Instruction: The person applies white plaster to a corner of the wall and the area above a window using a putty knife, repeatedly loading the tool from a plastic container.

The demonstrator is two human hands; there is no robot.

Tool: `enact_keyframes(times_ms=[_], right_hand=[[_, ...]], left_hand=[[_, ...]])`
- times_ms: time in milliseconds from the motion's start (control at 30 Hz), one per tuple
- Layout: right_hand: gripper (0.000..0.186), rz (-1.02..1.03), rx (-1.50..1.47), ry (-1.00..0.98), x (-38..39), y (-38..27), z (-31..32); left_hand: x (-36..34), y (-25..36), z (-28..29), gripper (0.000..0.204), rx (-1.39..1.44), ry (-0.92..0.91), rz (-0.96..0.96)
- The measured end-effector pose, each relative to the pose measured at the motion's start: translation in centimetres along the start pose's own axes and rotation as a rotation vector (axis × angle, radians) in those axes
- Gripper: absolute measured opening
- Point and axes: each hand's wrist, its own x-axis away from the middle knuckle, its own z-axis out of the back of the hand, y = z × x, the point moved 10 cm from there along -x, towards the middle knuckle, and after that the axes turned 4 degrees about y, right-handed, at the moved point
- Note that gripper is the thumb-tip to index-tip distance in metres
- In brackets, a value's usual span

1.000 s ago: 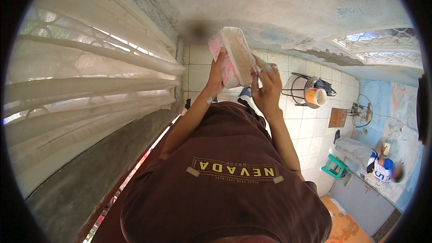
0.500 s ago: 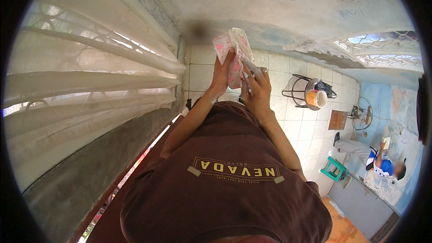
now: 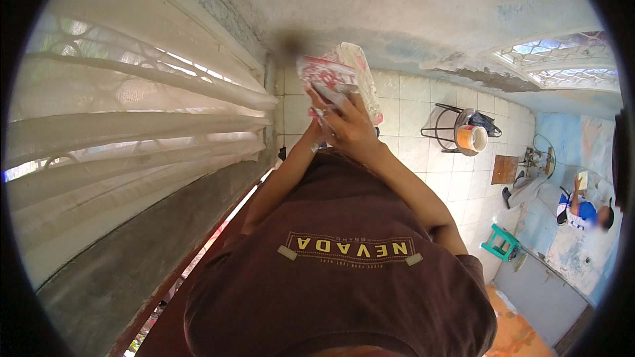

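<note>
Both my hands are together in front of my chest, around two thin flat pieces smeared with white paste. The nearer one is a red flat piece (image 3: 329,71) with white streaks. Behind it, to its right, shows a pale flat piece (image 3: 365,76) with pink patches. My right hand (image 3: 350,122) is closed on the red piece, with white smears on its fingers. My left hand (image 3: 317,133) lies partly behind the right one. It looks closed too, but its fingers are mostly hidden, and which piece it grips does not show.
Pale curtains (image 3: 139,125) hang along the left. A patchy plaster wall (image 3: 397,0) rises ahead. On the tiled floor (image 3: 410,139) to the right stand a round stool with a white-orange bucket (image 3: 471,140) and a green stool (image 3: 501,242). Another person (image 3: 582,211) is at far right.
My right hand has moved left, across in front of my left hand. The red streaked face has turned into view. At far right the bucket and the other person appear slightly further right.
</note>
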Motion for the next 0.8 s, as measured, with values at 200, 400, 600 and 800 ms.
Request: enact_keyframes(times_ms=[200,400,600,800], right_hand=[[0.032,0.171,-0.014,0.227,-4.3,-3.0,1.9],[0.032,-0.821,-0.783,0.659,-1.4,9.7,7.1],[0.075,-0.477,-0.109,0.250,0.3,14.2,7.7],[0.075,-0.620,-0.156,-0.022,1.5,21.6,4.3]], left_hand=[[0.3,-0.1,0.1,0.062,0.119,-0.029,0.021],[-0.2,1.4,1.4,0.063,0.212,0.035,-0.058],[-0.5,4.2,4.2,0.066,0.236,0.064,-0.201],[0.9,7.3,5.7,0.068,0.356,0.128,-0.319]])
